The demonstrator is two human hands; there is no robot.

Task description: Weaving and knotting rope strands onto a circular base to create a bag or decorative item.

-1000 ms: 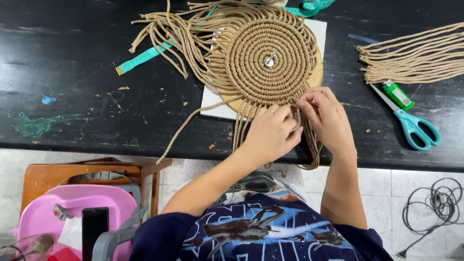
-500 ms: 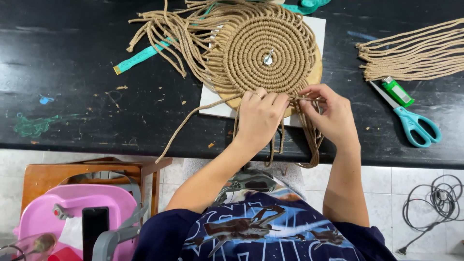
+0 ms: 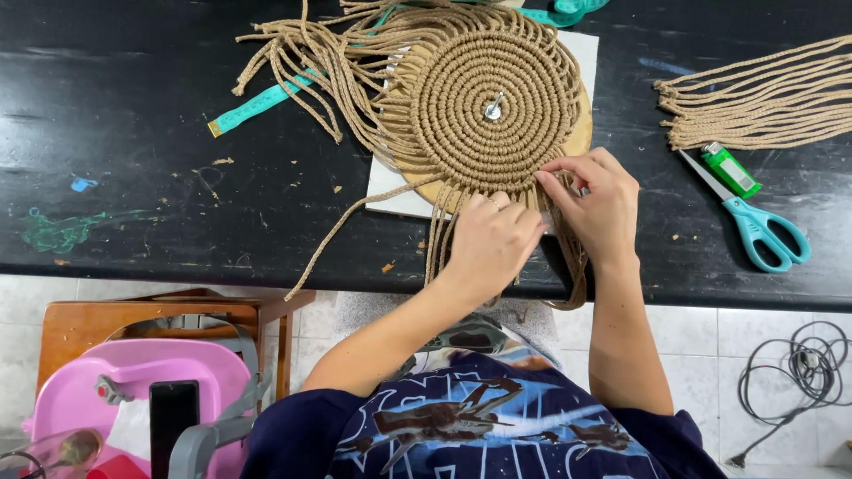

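Note:
A round coiled mat of tan cord [image 3: 486,106] lies on a wooden disc over a white board [image 3: 390,186] on the black table [image 3: 133,106], pinned at its middle with a metal pin [image 3: 494,106]. Loose cord ends [image 3: 444,235] hang from its near edge over the table's front. My left hand [image 3: 493,239] is closed on several of these cords at the mat's lower rim. Beside it, my right hand [image 3: 596,206] pinches cords at the same rim, fingertips meeting over the mat's edge.
A bundle of cut tan cords [image 3: 763,98] lies at the right, with teal-handled scissors [image 3: 754,226] and a green lighter [image 3: 729,170] below it. A teal measuring tape [image 3: 262,105] crosses the left. A wooden stool [image 3: 160,315] and pink object [image 3: 133,390] stand below; cables [image 3: 799,372] lie on the floor.
Both hands moved up toward the mat's near rim. The left hand shifted to the right and the right hand's fingers now pinch the cords at the mat's edge.

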